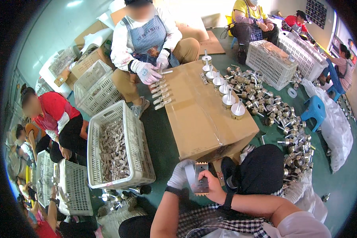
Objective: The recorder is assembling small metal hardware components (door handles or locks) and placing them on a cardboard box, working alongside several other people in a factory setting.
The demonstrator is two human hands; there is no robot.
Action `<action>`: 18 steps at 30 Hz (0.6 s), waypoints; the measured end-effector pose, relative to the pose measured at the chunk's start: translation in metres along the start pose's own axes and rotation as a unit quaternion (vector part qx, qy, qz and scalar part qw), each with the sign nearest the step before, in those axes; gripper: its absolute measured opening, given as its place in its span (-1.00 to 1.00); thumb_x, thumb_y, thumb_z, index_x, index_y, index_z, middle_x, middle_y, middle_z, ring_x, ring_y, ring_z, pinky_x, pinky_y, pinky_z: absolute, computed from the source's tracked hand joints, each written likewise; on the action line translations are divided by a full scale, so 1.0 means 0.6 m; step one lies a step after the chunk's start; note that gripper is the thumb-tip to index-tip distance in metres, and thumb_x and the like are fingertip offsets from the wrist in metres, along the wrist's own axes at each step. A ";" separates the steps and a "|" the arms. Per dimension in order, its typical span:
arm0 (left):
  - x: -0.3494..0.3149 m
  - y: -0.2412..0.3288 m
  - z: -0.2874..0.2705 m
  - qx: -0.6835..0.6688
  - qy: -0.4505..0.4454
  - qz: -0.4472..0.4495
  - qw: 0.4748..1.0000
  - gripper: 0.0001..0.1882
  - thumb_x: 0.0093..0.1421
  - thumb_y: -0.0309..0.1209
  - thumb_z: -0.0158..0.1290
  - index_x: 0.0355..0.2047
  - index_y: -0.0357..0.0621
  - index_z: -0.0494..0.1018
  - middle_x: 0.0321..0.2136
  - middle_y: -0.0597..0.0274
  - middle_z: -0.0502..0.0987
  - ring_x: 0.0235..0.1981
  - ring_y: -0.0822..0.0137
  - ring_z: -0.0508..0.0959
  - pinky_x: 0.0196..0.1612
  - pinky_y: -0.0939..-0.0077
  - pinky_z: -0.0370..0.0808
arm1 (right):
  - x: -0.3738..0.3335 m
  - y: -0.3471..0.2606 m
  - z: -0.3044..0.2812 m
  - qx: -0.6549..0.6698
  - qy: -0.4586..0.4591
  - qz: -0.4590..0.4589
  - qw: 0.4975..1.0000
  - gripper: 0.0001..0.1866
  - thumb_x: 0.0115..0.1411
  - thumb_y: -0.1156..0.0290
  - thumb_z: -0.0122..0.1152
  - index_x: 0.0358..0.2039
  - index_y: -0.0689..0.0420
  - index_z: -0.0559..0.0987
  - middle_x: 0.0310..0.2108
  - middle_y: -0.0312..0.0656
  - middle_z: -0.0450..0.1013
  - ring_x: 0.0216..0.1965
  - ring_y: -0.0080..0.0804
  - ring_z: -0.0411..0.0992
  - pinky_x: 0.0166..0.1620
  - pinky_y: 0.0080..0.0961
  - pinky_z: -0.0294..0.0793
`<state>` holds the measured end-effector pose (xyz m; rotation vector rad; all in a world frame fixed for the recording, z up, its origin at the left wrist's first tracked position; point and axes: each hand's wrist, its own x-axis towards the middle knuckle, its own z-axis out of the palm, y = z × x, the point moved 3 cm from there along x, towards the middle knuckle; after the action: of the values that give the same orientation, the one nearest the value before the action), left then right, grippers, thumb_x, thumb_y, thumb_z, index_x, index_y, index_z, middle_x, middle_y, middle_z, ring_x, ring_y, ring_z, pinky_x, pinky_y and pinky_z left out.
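Low in front of me, my right hand (213, 187), ungloved, grips a flat metal plate (201, 185) with copper-coloured sawtooth edges at top and bottom. The thumb lies across its face. My left hand (180, 175), in a white glove, is at the plate's left side, by a pale shiny side face; its fingers are mostly hidden. Just beyond stands a large cardboard box (202, 115). Along its right side several round metal cups with upright stems (229, 99) form a row. Flat metal handle-like pieces (161, 96) line its left edge, by a co-worker's gloved hands (148, 71).
A white plastic crate (92, 158) full of small metal pieces (114, 148) stands left of the box. Many stemmed metal cups (293, 146) are heaped on the green floor at right, near a blue stool (314, 112). Other people sit among crates (271, 75) farther off.
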<state>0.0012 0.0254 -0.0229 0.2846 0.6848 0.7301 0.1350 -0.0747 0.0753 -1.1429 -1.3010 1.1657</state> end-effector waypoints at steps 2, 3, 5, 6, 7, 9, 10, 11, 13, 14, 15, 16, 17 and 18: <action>-0.002 0.002 0.017 -0.009 -0.018 -0.002 1.000 -0.80 0.09 -0.35 -0.04 -0.36 -0.21 0.47 -0.37 0.07 0.55 -0.37 0.17 0.55 -0.18 0.34 0.49 | -0.001 0.007 -0.003 0.026 -0.007 0.027 0.999 -0.65 -0.06 0.63 0.27 -0.32 0.14 0.29 -0.40 -0.32 0.32 -0.35 -0.60 0.34 -0.27 -0.66 0.36; -0.006 0.002 0.024 0.024 -0.016 0.019 0.999 -0.81 0.08 -0.37 -0.04 -0.37 -0.22 0.47 -0.38 0.08 0.55 -0.37 0.18 0.55 -0.19 0.34 0.50 | 0.000 0.008 -0.008 -0.001 0.014 0.019 1.000 -0.66 -0.04 0.65 0.24 -0.30 0.15 0.30 -0.40 -0.32 0.32 -0.38 -0.62 0.34 -0.30 -0.68 0.36; -0.015 0.009 0.032 0.056 -0.013 0.044 0.997 -0.82 0.07 -0.39 -0.03 -0.38 -0.22 0.48 -0.39 0.10 0.55 -0.38 0.20 0.55 -0.20 0.34 0.50 | 0.001 0.002 -0.013 -0.028 0.030 0.010 0.999 -0.67 -0.03 0.67 0.20 -0.27 0.16 0.30 -0.40 -0.33 0.32 -0.41 -0.63 0.34 -0.32 -0.69 0.35; -0.017 0.008 0.028 0.050 -0.006 0.038 0.998 -0.82 0.07 -0.40 -0.03 -0.38 -0.22 0.49 -0.40 0.11 0.54 -0.39 0.22 0.54 -0.22 0.35 0.50 | -0.001 0.000 -0.019 -0.029 0.035 0.040 0.998 -0.66 -0.02 0.69 0.17 -0.24 0.17 0.31 -0.40 -0.33 0.33 -0.42 -0.64 0.34 -0.34 -0.69 0.36; -0.018 0.012 0.034 0.045 -0.001 0.033 0.998 -0.83 0.06 -0.41 -0.02 -0.38 -0.23 0.49 -0.40 0.12 0.54 -0.40 0.24 0.53 -0.24 0.36 0.50 | -0.003 0.009 -0.025 -0.031 0.037 0.047 0.998 -0.63 -0.02 0.69 0.16 -0.20 0.17 0.31 -0.37 -0.32 0.35 -0.41 -0.65 0.34 -0.35 -0.68 0.37; -0.024 0.015 0.044 0.068 0.017 0.025 0.997 -0.81 0.03 -0.39 0.03 -0.40 -0.26 0.49 -0.42 0.12 0.54 -0.41 0.24 0.52 -0.23 0.38 0.47 | -0.008 0.026 -0.039 -0.036 0.041 0.062 0.997 -0.57 -0.01 0.70 0.16 -0.11 0.17 0.33 -0.33 -0.30 0.39 -0.38 -0.66 0.36 -0.36 -0.67 0.40; -0.029 0.016 0.049 0.090 0.037 0.014 0.995 -0.78 -0.01 -0.37 0.07 -0.42 -0.29 0.49 -0.45 0.11 0.54 -0.41 0.24 0.51 -0.21 0.39 0.44 | -0.009 0.024 -0.042 -0.025 0.040 0.069 0.997 -0.56 -0.01 0.68 0.18 -0.09 0.17 0.33 -0.28 -0.27 0.40 -0.35 -0.64 0.38 -0.35 -0.67 0.42; -0.029 0.015 0.053 0.089 0.036 0.017 0.995 -0.78 -0.01 -0.37 0.07 -0.42 -0.29 0.49 -0.45 0.11 0.54 -0.41 0.24 0.51 -0.21 0.39 0.44 | -0.012 0.023 -0.041 0.009 0.032 0.083 0.996 -0.53 -0.02 0.67 0.20 -0.06 0.17 0.32 -0.24 -0.24 0.41 -0.34 -0.61 0.39 -0.35 -0.65 0.43; -0.030 0.013 0.061 0.069 0.032 0.034 0.996 -0.78 -0.02 -0.36 0.08 -0.43 -0.28 0.49 -0.46 0.12 0.54 -0.43 0.25 0.51 -0.25 0.41 0.45 | -0.015 0.010 -0.039 0.074 0.021 0.112 0.991 -0.46 -0.02 0.65 0.24 -0.01 0.17 0.30 -0.15 -0.19 0.41 -0.32 -0.56 0.42 -0.34 -0.63 0.47; -0.032 0.016 0.064 0.070 0.030 0.036 0.996 -0.78 -0.02 -0.36 0.08 -0.43 -0.28 0.49 -0.46 0.12 0.54 -0.43 0.25 0.51 -0.25 0.41 0.45 | -0.016 0.006 -0.033 0.125 0.007 0.115 0.985 -0.44 -0.04 0.66 0.26 0.00 0.17 0.28 -0.15 -0.18 0.39 -0.34 -0.56 0.42 -0.34 -0.61 0.48; -0.033 0.017 0.069 0.036 0.018 -0.001 0.999 -0.78 -0.02 -0.36 0.08 -0.43 -0.28 0.49 -0.46 0.12 0.55 -0.43 0.25 0.51 -0.26 0.43 0.44 | -0.018 0.015 -0.031 0.125 -0.011 0.116 0.985 -0.43 -0.05 0.66 0.27 -0.02 0.17 0.25 -0.17 -0.18 0.38 -0.36 -0.56 0.42 -0.37 -0.60 0.48; -0.035 0.018 0.073 0.005 0.006 -0.039 0.999 -0.79 -0.02 -0.36 0.08 -0.43 -0.27 0.49 -0.47 0.12 0.55 -0.43 0.26 0.51 -0.26 0.44 0.44 | -0.019 0.022 -0.028 0.125 -0.030 0.117 0.985 -0.42 -0.06 0.66 0.28 -0.04 0.17 0.23 -0.19 -0.18 0.37 -0.38 -0.55 0.42 -0.39 -0.59 0.48; -0.032 0.016 0.074 0.007 0.005 -0.039 0.999 -0.79 -0.02 -0.36 0.08 -0.43 -0.27 0.49 -0.47 0.12 0.55 -0.43 0.26 0.51 -0.26 0.44 0.44 | -0.021 0.030 -0.026 0.125 -0.049 0.118 0.984 -0.41 -0.07 0.65 0.29 -0.05 0.17 0.21 -0.22 -0.18 0.36 -0.40 -0.55 0.42 -0.42 -0.58 0.48; -0.026 0.012 0.070 0.011 0.017 -0.016 1.000 -0.78 -0.02 -0.36 0.08 -0.43 -0.28 0.49 -0.46 0.11 0.55 -0.42 0.25 0.51 -0.26 0.43 0.44 | -0.025 0.045 -0.021 0.120 -0.045 0.118 0.985 -0.43 -0.08 0.61 0.32 -0.09 0.16 0.21 -0.28 -0.16 0.37 -0.43 -0.54 0.42 -0.45 -0.56 0.48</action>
<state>0.0167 0.0191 0.0191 0.2811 0.7282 0.6977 0.1487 -0.0864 0.0474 -1.0947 -1.0765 1.5205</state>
